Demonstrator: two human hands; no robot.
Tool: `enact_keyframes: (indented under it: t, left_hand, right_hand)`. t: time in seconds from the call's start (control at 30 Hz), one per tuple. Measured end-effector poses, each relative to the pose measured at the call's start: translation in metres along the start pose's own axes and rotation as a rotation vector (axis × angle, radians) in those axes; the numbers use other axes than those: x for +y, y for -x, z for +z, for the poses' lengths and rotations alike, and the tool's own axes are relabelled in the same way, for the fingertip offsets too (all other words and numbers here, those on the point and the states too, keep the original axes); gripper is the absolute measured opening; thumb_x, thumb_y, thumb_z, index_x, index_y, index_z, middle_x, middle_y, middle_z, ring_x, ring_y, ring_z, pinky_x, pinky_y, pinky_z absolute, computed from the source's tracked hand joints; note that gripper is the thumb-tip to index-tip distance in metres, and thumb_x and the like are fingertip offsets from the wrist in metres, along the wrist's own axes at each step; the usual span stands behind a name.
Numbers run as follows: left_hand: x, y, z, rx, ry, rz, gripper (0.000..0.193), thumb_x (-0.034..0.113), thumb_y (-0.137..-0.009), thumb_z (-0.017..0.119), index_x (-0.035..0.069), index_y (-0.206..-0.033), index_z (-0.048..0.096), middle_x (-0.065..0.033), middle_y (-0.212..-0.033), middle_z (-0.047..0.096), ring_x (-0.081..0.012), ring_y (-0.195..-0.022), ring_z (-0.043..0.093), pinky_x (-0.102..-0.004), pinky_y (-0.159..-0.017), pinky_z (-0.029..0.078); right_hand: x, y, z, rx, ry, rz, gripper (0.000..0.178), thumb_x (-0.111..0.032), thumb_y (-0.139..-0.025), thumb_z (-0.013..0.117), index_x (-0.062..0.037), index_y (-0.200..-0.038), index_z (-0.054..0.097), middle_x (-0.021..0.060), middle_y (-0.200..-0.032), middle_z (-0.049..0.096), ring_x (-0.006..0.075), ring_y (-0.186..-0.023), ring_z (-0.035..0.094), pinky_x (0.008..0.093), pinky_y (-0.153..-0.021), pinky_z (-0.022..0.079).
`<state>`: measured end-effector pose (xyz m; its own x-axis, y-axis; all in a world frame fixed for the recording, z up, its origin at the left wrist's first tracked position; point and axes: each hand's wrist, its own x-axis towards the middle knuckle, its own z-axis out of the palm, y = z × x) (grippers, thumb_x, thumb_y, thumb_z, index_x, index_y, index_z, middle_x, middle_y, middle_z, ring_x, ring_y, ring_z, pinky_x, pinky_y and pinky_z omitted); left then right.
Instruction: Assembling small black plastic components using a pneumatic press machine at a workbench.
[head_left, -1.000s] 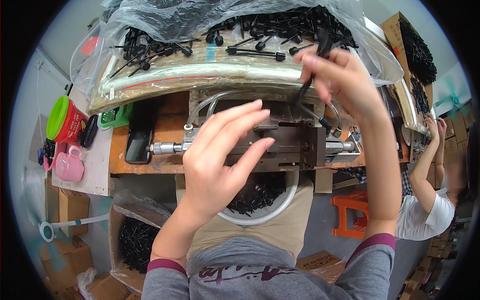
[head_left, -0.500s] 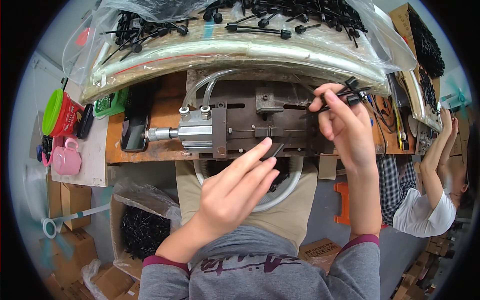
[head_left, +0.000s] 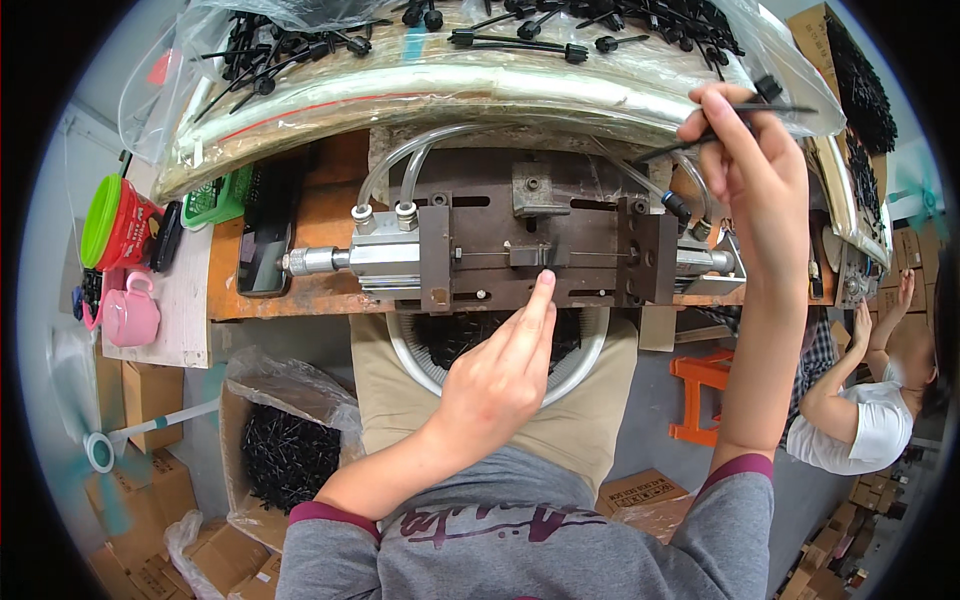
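My left hand is stretched toward the small clamp block in the middle of the metal fixture. Its index fingertip is at the block's near edge, and no held piece shows in it. Up at the right, my right hand pinches black thin-stemmed pieces with knobbed heads between thumb and fingers; how many is hard to tell. A silver air cylinder sits on the fixture's left side, another on its right. In my lap rests a round white-rimmed basin with black pieces in it.
Above the fixture, a plastic-covered shelf bears many knobbed black pieces. Clear hoses arch over the bench. At left are a pink cup and a red tub; a carton of black pieces stands below. A co-worker sits at right.
My right hand has moved up and right with the black pieces, uncovering the right cylinder. A thin dark piece by my left fingers is no longer visible there; that hand shifted slightly right.
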<state>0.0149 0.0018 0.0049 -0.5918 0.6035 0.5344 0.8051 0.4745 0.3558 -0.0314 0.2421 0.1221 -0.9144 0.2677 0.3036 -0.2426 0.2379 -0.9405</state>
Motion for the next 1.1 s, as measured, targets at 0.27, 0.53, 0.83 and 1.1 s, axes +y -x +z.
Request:
enact_keyframes:
  t: [0.27, 0.53, 0.83, 1.1]
  left_hand:
    - [-0.011, -0.013, 0.009, 0.069, -0.064, 0.034, 0.032, 0.012, -0.071, 0.080, -0.004, -0.097, 0.071, -0.0191, -0.126, 0.067, -0.0202, -0.074, 0.071, -0.0299, -0.067, 0.058]
    - [-0.010, -0.014, -0.003, -0.015, -0.215, 0.061, 0.029, 0.017, -0.068, 0.081, 0.003, -0.092, 0.073, -0.0148, -0.116, 0.072, -0.0136, -0.059, 0.063, -0.0260, -0.056, 0.050]
    - [-0.163, 0.015, -0.096, 0.639, -0.184, -0.560, 0.026, 0.013, -0.093, 0.072, 0.000, -0.074, 0.060, -0.0004, -0.068, 0.057, -0.0079, -0.062, 0.049, -0.0231, -0.059, 0.039]
    - [-0.220, 0.016, -0.081, 0.246, -0.418, -0.870, 0.071, 0.042, -0.067, 0.087, 0.000, -0.115, 0.057, -0.0239, -0.110, 0.068, -0.0397, -0.104, 0.066, -0.0463, -0.090, 0.051]
  right_hand:
    - [0.001, 0.000, 0.009, -0.112, -0.120, 0.083, 0.027, -0.020, -0.096, 0.069, 0.0021, -0.112, 0.067, 0.0090, -0.089, 0.071, 0.0033, -0.058, 0.053, 0.0179, -0.047, 0.037]
    - [-0.009, 0.048, 0.007, -0.227, -0.131, 0.370, 0.025, -0.017, -0.098, 0.063, 0.0042, -0.111, 0.066, 0.0062, -0.072, 0.064, 0.0014, -0.039, 0.040, 0.0168, -0.038, 0.027]
    - [-0.001, 0.105, -0.001, -0.255, -0.197, 0.410, 0.025, -0.010, -0.091, 0.067, 0.0096, -0.106, 0.064, 0.0063, -0.065, 0.062, 0.0008, -0.039, 0.037, 0.0176, -0.037, 0.023]
    - [0.008, 0.123, 0.012, -0.312, -0.254, 0.511, 0.021, -0.005, -0.087, 0.069, 0.0069, -0.105, 0.068, 0.0056, -0.066, 0.064, 0.0010, -0.042, 0.040, 0.0173, -0.039, 0.027]
